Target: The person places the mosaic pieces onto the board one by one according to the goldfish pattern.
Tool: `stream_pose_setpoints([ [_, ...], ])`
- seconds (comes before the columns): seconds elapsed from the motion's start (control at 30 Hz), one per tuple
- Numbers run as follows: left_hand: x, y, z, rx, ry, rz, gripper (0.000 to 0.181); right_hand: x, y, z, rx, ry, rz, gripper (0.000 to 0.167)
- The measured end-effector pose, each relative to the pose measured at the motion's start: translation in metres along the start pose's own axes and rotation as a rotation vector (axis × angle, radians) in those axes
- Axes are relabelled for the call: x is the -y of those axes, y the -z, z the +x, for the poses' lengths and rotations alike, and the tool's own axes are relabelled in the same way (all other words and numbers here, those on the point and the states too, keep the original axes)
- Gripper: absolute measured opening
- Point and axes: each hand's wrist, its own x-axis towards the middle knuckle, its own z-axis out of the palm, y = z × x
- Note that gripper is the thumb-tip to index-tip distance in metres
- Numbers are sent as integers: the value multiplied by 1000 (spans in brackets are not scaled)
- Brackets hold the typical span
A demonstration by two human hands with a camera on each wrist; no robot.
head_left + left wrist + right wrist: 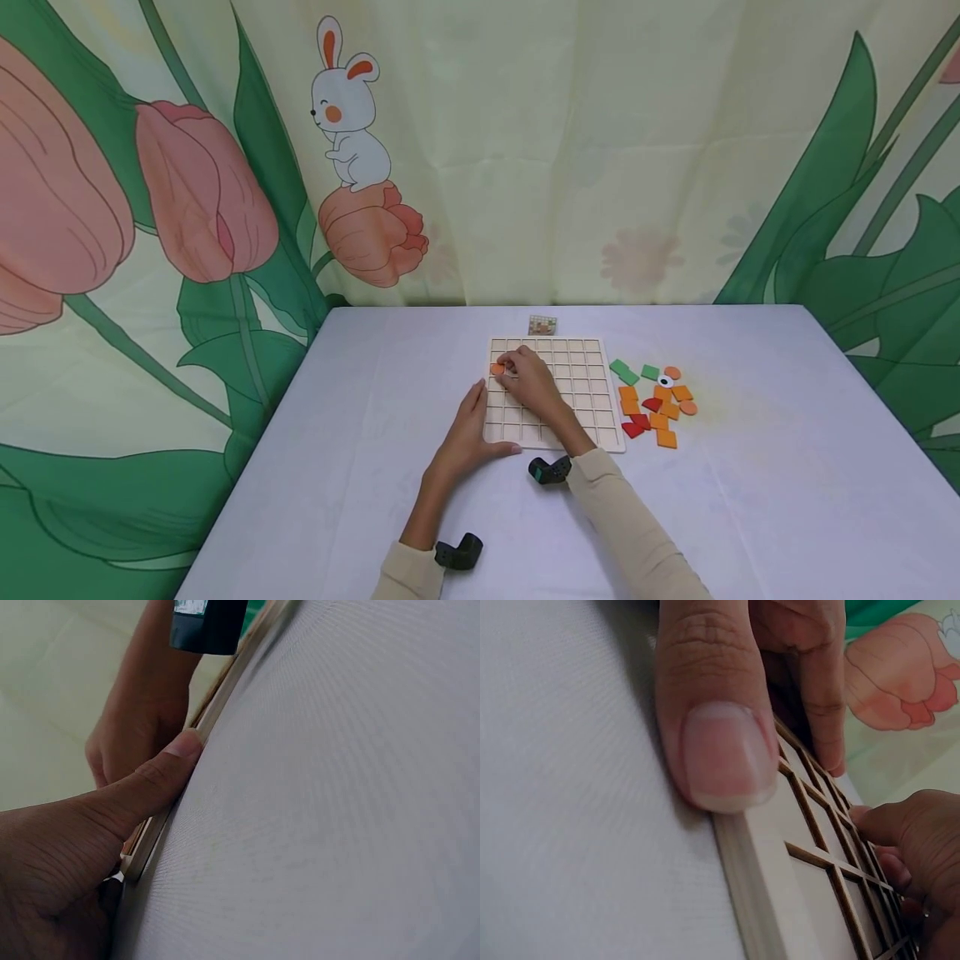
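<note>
A pale wooden grid board (588, 385) lies flat on the table. My left hand (467, 433) rests at its near left corner, fingers straight along the left edge. In the left wrist view its thumb (161, 769) presses the near edge; the same thumb (727, 757) looms large in the right wrist view. My right hand (534, 385) reaches over the grid and pinches a small orange disc (497, 369) at the upper left cells. In the right wrist view the right hand (926, 859) is partly cut off, and the disc cannot be made out there.
Right of the board lie several loose flat pieces: green ones (624, 372), orange squares (666, 439), red ones (632, 430) and a round eye piece (665, 382). A small patterned card (542, 325) sits behind the board. A printed curtain (525, 167) hangs behind the white table (360, 400).
</note>
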Motion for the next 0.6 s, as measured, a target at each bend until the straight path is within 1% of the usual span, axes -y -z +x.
stream_pose_setpoints([
  [0.23, -3, 0, 0, 2, 9, -6, 123, 4, 9, -4, 68, -23, 26, 31],
  [0.47, -2, 0, 0, -8, 11, -1, 123, 3, 18, -8, 100, 7, 80, 34],
  [0.6, -1, 0, 0, -4, 17, 7, 123, 2, 26, -12, 118, 39, 82, 33],
])
